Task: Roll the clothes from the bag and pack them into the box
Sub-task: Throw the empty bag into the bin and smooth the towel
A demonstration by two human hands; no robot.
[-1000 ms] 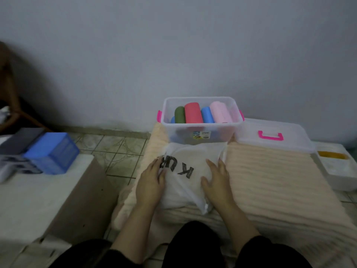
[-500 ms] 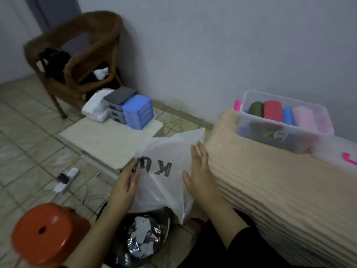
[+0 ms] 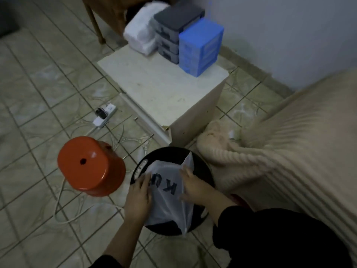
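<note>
A white translucent bag (image 3: pixel 167 202) with black letters lies flat over the mouth of a round black bin (image 3: pixel 204 171) on the floor. My left hand (image 3: pixel 138 198) holds the bag's left edge and my right hand (image 3: pixel 195 187) holds its right side. Both hands grip the thin plastic. The box of rolled clothes is out of view.
An orange plastic stool (image 3: pixel 88 167) stands left of the bin. A low white table (image 3: pixel 164 88) behind carries blue (image 3: pixel 201 47) and grey (image 3: pixel 173 29) drawer units. The cream blanket-covered bed (image 3: pixel 289 151) fills the right. A power strip (image 3: pixel 105 117) and cables lie on the tiled floor.
I have turned left, away from the bed and box. The bag has come off the bed with both hands and now sits low over the black bin.
</note>
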